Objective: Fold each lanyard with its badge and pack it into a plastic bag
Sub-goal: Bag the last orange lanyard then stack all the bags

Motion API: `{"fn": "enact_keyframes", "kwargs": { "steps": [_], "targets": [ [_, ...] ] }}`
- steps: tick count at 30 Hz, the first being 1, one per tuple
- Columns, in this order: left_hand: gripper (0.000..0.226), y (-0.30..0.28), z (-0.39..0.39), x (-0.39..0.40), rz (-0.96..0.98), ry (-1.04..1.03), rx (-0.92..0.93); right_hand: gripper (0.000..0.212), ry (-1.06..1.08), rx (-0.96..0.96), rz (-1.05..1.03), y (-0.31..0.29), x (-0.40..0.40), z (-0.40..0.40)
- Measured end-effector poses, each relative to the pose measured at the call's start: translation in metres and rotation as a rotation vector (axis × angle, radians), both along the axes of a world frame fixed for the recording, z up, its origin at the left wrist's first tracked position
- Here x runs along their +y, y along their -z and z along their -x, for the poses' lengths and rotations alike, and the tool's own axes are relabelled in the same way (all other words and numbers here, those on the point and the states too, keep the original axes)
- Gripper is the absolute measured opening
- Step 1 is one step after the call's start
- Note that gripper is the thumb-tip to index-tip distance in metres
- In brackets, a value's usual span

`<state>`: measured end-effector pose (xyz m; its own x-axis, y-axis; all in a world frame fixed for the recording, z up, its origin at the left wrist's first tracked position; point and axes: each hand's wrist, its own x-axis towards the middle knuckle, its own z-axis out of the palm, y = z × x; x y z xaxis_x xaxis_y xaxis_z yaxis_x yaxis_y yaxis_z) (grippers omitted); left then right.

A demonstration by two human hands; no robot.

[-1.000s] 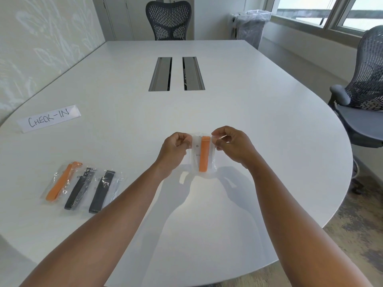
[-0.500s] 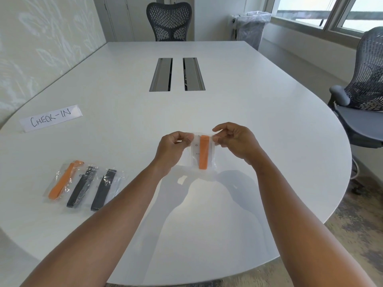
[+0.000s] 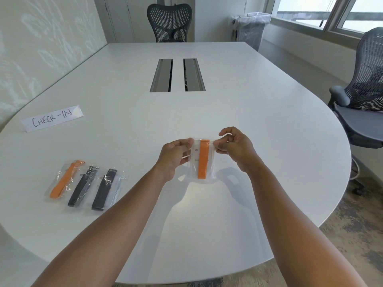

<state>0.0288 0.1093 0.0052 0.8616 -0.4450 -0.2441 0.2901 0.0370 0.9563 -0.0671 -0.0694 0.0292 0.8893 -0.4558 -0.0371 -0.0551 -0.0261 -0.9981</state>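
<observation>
White and broad, the table (image 3: 228, 112) fills most of the view, its right edge curving round towards the near edge; two metal cable hatches (image 3: 177, 75) sit side by side in its middle; a mesh chair (image 3: 169, 22) stands at the far edge, a second chair (image 3: 360, 96) off the right edge, and a lined bin (image 3: 251, 27) beyond the far right corner. Near the left edge a paper sign (image 3: 52, 119) reads CHECK-IN; closer to the near left corner lie three packed bags (image 3: 83, 184) in a row, one with an orange strap and two with dark ones. Above the near middle of the table the left hand (image 3: 176, 156) and right hand (image 3: 236, 148) each pinch a top corner of a clear plastic bag (image 3: 202, 160); it hangs upright between them; inside it a folded orange lanyard (image 3: 203, 159) lies beside a white badge (image 3: 195, 156).
</observation>
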Motion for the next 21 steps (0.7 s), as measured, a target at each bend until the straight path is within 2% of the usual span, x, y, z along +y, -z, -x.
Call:
{"fn": "enact_keyframes", "kwargs": {
  "steps": [6,8,11,17,21],
  "targets": [
    [0.024,0.007,0.008,-0.007,-0.031,-0.085,0.005,0.026,-0.025,0.012,-0.233,0.002,0.007,-0.001],
    [0.039,0.011,0.011,-0.012,-0.128,-0.157,-0.078,0.024,-0.043,0.016,-0.269,0.002,0.011,0.0],
    [0.052,0.016,0.017,-0.017,-0.254,-0.276,-0.308,0.021,-0.046,0.018,-0.318,0.003,0.015,0.0],
    [0.05,0.012,0.011,-0.01,-0.337,-0.293,-0.529,0.018,-0.059,0.036,-0.314,0.003,0.013,0.0],
    [0.043,0.016,0.005,-0.007,-0.32,-0.272,-0.549,0.016,-0.032,0.031,-0.277,0.004,0.014,-0.002]
  ]
}}
